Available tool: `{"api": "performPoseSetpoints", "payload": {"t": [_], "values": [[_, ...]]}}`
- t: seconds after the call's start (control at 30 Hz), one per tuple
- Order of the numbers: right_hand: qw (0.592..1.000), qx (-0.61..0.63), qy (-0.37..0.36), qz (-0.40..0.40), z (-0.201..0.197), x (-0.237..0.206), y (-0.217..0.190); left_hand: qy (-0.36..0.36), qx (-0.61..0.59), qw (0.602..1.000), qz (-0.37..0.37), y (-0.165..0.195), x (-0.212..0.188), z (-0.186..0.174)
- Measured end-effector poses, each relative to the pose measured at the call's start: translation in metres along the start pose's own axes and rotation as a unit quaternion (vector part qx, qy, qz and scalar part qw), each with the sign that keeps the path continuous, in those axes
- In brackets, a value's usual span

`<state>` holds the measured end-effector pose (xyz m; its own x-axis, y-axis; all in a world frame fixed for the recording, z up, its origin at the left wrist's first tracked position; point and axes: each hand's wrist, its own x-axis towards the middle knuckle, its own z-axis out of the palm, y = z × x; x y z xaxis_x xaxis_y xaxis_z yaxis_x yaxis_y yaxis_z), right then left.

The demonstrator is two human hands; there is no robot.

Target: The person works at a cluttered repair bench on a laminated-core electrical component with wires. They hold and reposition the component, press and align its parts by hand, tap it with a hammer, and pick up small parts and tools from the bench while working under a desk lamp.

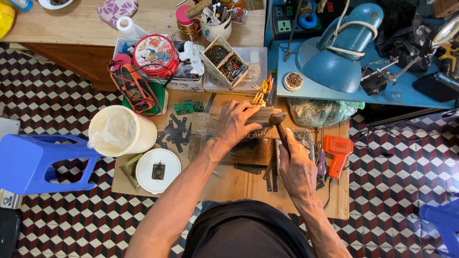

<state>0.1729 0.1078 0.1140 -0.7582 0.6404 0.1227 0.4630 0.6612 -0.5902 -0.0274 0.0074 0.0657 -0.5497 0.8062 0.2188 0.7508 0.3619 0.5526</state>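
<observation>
Left hand: the left hand (234, 125) is laid palm-down over the stack (260, 115), fingers spread and curled onto its top and near edge; the stack is pressed down rather than lifted.
Right hand: the right hand (297, 168) is closed in a fist round the handle of the hammer (279, 125); the handle is fully enclosed by the fingers.
Hammer: the dark head is seen just at the right end of the stack, beside the left fingertips; whether it touches the stack cannot be told.
Stack position: it lies on the board (239, 184), ahead of the right hand and under the left, near the board's far edge.
Stack look: a block of thin, brownish plates packed edge to edge, with a striped side shown; copper-coloured wires (262, 90) stick up from its far side.
Loose plates: dark flat pieces (176, 132) are scattered on the board left of the left hand.
Bucket: a cream bucket (122, 130) stands at the board's left edge.
Lid: a white round lid (158, 170) with a small dark part on it lies near the bucket.
Orange tool: an orange tool (338, 148) rests right of the right hand.
Floor: a checked tile floor (397, 181) surrounds the board.
</observation>
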Motion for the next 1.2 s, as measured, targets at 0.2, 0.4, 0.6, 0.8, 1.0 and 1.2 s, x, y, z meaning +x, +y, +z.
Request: {"api": "performPoseSetpoints", "payload": {"t": [0.2, 0.4, 0.6, 0.8, 1.0, 1.2], "values": [[0.997, -0.038, -0.069, 0.014, 0.008, 0.005, -0.009, 0.162, -0.094, 0.982, -0.038, -0.021, -0.036, -0.005], [0.994, -0.023, -0.100, -0.020, 0.022, 0.009, -0.026, 0.182, -0.205, 0.912, -0.306, -0.059, -0.125, -0.001], [0.994, -0.016, -0.103, -0.021, 0.035, 0.008, -0.047, 0.118, -0.279, 0.858, -0.416, -0.058, -0.189, 0.022], [0.993, 0.023, -0.052, -0.106, 0.035, 0.007, -0.071, 0.105, -0.298, 0.861, -0.398, -0.052, -0.183, 0.022], [0.992, -0.012, -0.122, 0.021, 0.038, -0.017, -0.093, 0.094, -0.571, 0.758, -0.300, 0.007, -0.135, 0.009], [0.976, 0.160, -0.109, -0.096, 0.066, -0.014, -0.056, 0.188, -0.605, 0.667, -0.392, 0.000, -0.093, -0.003]]}}
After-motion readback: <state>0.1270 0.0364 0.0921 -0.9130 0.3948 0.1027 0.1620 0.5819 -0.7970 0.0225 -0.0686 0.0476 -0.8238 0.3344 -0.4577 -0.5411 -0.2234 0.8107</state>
